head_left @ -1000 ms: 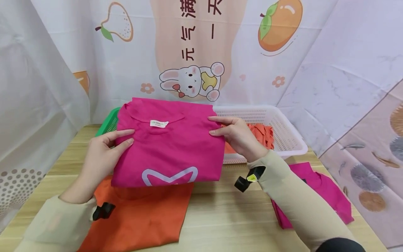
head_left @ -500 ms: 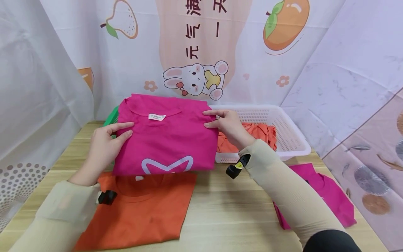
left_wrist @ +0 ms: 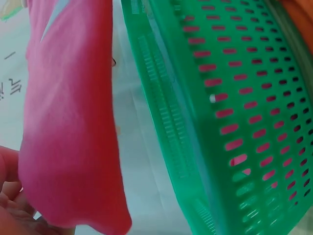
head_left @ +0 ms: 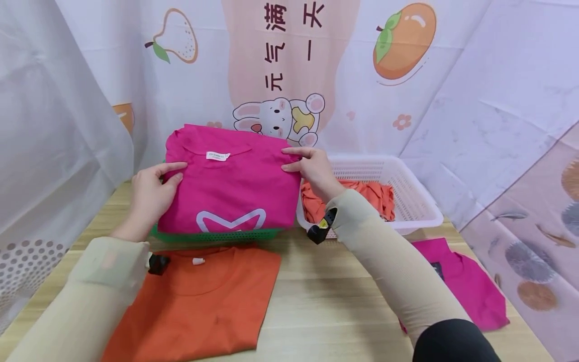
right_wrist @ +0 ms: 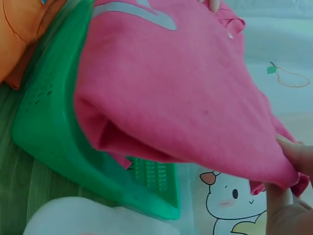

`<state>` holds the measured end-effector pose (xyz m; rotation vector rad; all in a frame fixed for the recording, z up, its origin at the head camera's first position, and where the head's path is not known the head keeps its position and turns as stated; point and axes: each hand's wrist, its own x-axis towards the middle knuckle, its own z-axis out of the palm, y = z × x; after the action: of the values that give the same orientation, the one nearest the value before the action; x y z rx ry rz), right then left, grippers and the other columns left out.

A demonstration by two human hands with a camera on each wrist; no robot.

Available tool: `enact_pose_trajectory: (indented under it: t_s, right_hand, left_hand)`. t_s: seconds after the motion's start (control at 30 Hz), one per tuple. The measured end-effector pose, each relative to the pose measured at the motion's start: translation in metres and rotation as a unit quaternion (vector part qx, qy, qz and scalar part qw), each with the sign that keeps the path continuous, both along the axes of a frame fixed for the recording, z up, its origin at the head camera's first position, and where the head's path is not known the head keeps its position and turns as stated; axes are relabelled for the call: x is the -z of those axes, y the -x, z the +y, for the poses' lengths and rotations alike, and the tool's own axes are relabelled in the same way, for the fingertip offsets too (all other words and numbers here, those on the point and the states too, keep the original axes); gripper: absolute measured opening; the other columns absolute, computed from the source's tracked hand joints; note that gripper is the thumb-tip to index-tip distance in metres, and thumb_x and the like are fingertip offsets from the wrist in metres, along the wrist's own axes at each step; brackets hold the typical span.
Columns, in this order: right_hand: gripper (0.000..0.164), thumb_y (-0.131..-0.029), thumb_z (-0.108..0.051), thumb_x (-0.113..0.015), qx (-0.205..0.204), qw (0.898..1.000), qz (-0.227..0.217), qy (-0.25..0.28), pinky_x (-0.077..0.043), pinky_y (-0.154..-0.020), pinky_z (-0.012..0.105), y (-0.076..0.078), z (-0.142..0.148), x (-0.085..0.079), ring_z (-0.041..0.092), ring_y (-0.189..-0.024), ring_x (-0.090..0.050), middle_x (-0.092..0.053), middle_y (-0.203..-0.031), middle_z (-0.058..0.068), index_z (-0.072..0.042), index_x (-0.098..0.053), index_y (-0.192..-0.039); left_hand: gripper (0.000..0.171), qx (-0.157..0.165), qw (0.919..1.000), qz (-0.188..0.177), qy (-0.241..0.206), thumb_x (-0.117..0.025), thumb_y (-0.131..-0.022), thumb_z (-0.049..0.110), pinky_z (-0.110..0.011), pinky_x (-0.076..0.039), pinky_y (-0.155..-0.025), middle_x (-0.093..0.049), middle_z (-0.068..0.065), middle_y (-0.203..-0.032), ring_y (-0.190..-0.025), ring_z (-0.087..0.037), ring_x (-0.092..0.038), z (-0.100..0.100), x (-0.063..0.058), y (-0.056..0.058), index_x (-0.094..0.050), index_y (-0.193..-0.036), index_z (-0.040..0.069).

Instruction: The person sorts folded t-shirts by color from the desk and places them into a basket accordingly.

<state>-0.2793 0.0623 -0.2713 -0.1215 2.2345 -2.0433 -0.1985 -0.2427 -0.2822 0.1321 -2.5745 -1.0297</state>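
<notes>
A folded magenta T-shirt with a white neck label and a pale star outline is held up over the green basket. My left hand pinches its left side, thumb and forefinger on the cloth. On the opposite side my right hand pinches the shirt's edge between thumb and fingers. The shirt hides most of the basket in the head view. In the left wrist view the green basket's slotted wall stands beside the shirt, and pink cloth shows through the slots.
An orange T-shirt lies flat on the wooden table in front of the green basket. Behind my right arm, a white basket contains crumpled orange cloth. Another folded magenta shirt lies at the right. A printed curtain hangs behind.
Both hands have carried the magenta shirt forward and slightly left, over the green basket. More of the orange shirt and of the green basket's front edge now shows.
</notes>
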Motion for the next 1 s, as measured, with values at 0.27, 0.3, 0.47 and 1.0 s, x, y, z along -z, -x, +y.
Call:
enact_pose_trajectory:
  t_s: [0.27,0.3,0.47,1.0]
  right_hand:
    - [0.037,-0.081,0.003,-0.076,0.051,0.996,0.062,0.025,-0.057,-0.088,0.031,0.01,-0.024,0.026,0.021,-0.11,-0.061,-0.063,-0.129,0.005,-0.009,-0.074,-0.117]
    - [0.037,-0.081,0.003,-0.076,0.055,0.996,0.07,0.028,-0.057,-0.086,0.031,0.01,-0.026,0.028,0.021,-0.105,-0.062,-0.064,-0.127,0.006,-0.008,-0.074,-0.116]
    - [0.034,-0.081,0.005,-0.076,0.077,0.993,0.083,0.031,-0.057,-0.08,0.027,0.013,-0.035,0.035,0.021,-0.099,-0.064,-0.066,-0.121,0.008,-0.007,-0.075,-0.113]
    - [0.026,-0.084,-0.003,-0.076,0.07,0.992,0.102,-0.026,-0.057,-0.091,0.032,0.014,-0.051,0.06,0.024,-0.11,-0.063,-0.068,-0.12,0.008,-0.011,-0.077,-0.109]
  left_hand:
    - [0.038,-0.026,0.9996,-0.01,0.008,-0.049,-0.102,0.014,-0.057,-0.049,-0.096,-0.054,-0.026,-0.14,-0.122,-0.044,-0.05,-0.008,0.01,0.015,-0.058,-0.139,0.009]
    - [0.037,-0.03,0.9995,-0.002,0.012,-0.049,-0.102,0.013,-0.058,-0.047,-0.098,-0.055,-0.026,-0.139,-0.122,-0.044,-0.051,-0.008,0.011,0.017,-0.059,-0.138,0.008]
    - [0.034,-0.039,0.9978,0.04,0.035,-0.049,-0.101,0.01,-0.06,-0.043,-0.101,-0.06,-0.025,-0.133,-0.121,-0.046,-0.053,-0.01,0.02,0.025,-0.063,-0.132,0.006]
    - [0.033,-0.061,0.9955,0.02,0.07,-0.048,-0.1,0.011,-0.059,-0.045,-0.096,-0.06,-0.026,-0.13,-0.117,-0.047,-0.053,-0.015,0.035,0.025,-0.066,-0.127,0.003]
